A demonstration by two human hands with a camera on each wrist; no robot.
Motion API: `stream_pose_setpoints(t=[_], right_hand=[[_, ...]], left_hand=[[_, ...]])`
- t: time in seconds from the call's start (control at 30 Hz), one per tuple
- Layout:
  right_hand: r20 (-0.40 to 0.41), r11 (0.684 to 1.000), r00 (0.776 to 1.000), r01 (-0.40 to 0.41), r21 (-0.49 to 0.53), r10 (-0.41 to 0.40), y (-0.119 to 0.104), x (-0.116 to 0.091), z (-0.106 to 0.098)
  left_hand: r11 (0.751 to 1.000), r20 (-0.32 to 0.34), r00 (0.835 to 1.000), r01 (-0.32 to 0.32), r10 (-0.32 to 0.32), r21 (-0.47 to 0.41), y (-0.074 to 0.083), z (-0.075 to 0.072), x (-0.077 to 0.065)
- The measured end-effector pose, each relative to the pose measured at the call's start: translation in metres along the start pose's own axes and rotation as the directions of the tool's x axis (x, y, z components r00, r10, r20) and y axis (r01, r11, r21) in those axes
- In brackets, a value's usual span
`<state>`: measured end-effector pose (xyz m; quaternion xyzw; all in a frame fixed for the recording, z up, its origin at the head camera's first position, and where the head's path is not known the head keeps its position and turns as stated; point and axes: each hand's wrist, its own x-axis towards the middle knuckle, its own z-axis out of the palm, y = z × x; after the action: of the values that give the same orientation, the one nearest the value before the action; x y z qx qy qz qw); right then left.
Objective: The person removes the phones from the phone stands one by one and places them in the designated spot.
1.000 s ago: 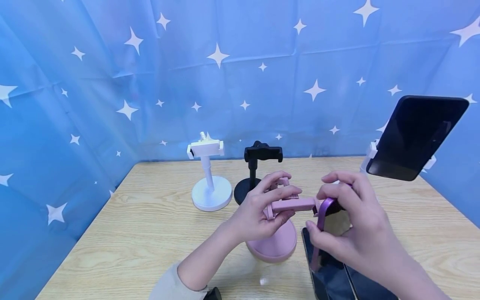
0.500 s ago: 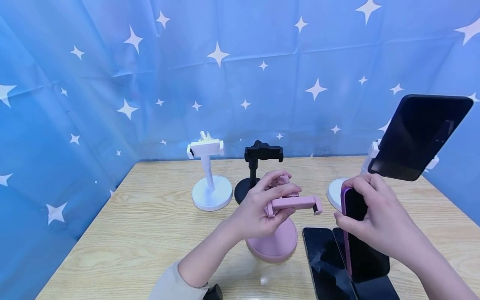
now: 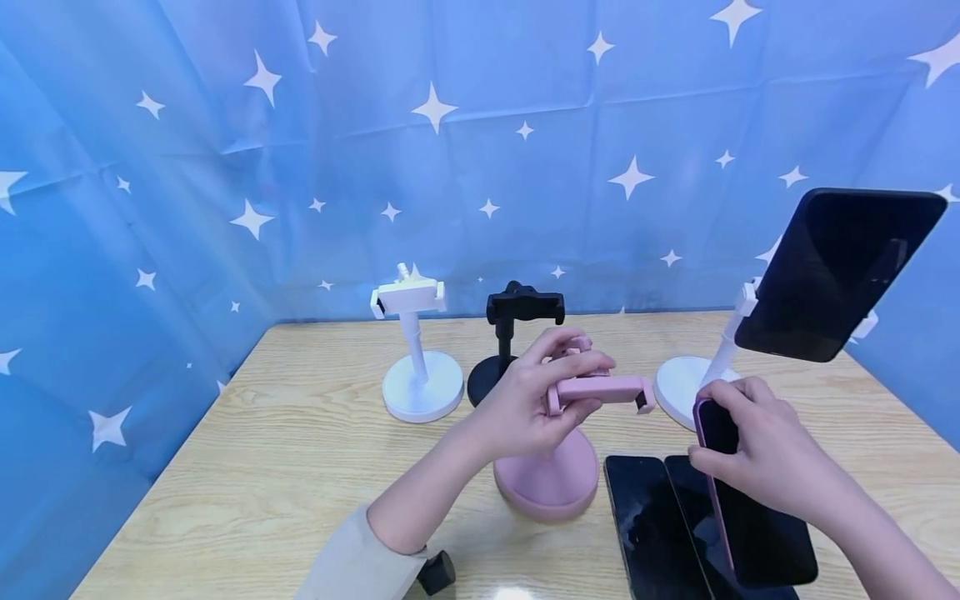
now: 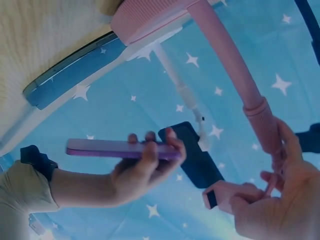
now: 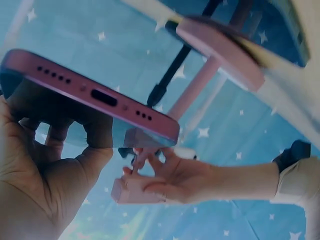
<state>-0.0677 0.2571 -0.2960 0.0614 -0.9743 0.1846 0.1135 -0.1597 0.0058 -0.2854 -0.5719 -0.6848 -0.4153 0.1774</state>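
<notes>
My left hand (image 3: 536,396) grips the clamp head of a pink phone stand (image 3: 550,475), fingers and thumb curled around its left end. The pink clamp (image 4: 225,195) sticks out past the fingers with nothing between its ends. My right hand (image 3: 772,450) holds a purple-edged smartphone (image 3: 765,533) by its edges, dark screen up, to the right of the pink stand. In the right wrist view the purple phone (image 5: 97,97) shows its port edge toward the camera. Two dark phones (image 3: 652,517) lie side by side on the table, partly covered in view by the held phone.
A white phone stand (image 3: 423,387) and a black phone stand (image 3: 525,307) stand at the back of the wooden table (image 3: 262,467). At the right, another white stand (image 3: 678,387) carries a large dark phone (image 3: 840,271). A blue starry curtain (image 3: 480,167) hangs behind.
My right hand has drawn the purple phone away from the pink clamp, rightward and toward me, turning its screen up. My left hand has shifted slightly right and up with the clamp.
</notes>
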Motion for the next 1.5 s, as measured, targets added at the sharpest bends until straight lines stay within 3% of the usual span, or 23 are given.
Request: stream_pose_setpoints(t=[0.2, 0.4, 0.67, 0.87, 1.0, 1.27, 1.5], right_hand=[[0.078, 0.995, 0.996, -0.042, -0.092, 0.049, 0.025, -0.004, 0.008], [0.179, 0.985, 0.976, -0.102, -0.142, 0.127, 0.056, -0.006, 0.014], [0.379, 0.969, 0.892, -0.222, -0.11, 0.248, 0.083, -0.008, 0.02], [0.449, 0.954, 0.844, -0.285, -0.089, 0.294, 0.087, -0.009, 0.023], [0.454, 0.951, 0.839, -0.298, -0.08, 0.301, 0.087, -0.012, 0.023], [0.465, 0.95, 0.832, -0.301, -0.081, 0.303, 0.088, -0.012, 0.025], [0.475, 0.948, 0.825, -0.308, -0.079, 0.308, 0.088, -0.01, 0.027]], left_hand=[[1.0, 0.009, 1.0, 0.011, -0.011, 0.016, -0.002, 0.002, 0.011], [0.998, 0.01, 1.0, -0.029, 0.028, 0.052, -0.006, 0.008, 0.027], [1.0, 0.035, 0.999, 0.0, -0.001, 0.004, -0.011, 0.02, 0.051], [1.0, 0.026, 1.0, 0.009, -0.01, 0.005, -0.019, 0.029, 0.061], [1.0, 0.022, 1.0, -0.009, 0.008, 0.016, -0.028, 0.036, 0.068], [0.994, 0.05, 0.998, 0.018, -0.023, 0.105, -0.051, 0.046, 0.071], [0.995, 0.004, 1.0, 0.02, -0.021, 0.097, -0.066, 0.051, 0.072]])
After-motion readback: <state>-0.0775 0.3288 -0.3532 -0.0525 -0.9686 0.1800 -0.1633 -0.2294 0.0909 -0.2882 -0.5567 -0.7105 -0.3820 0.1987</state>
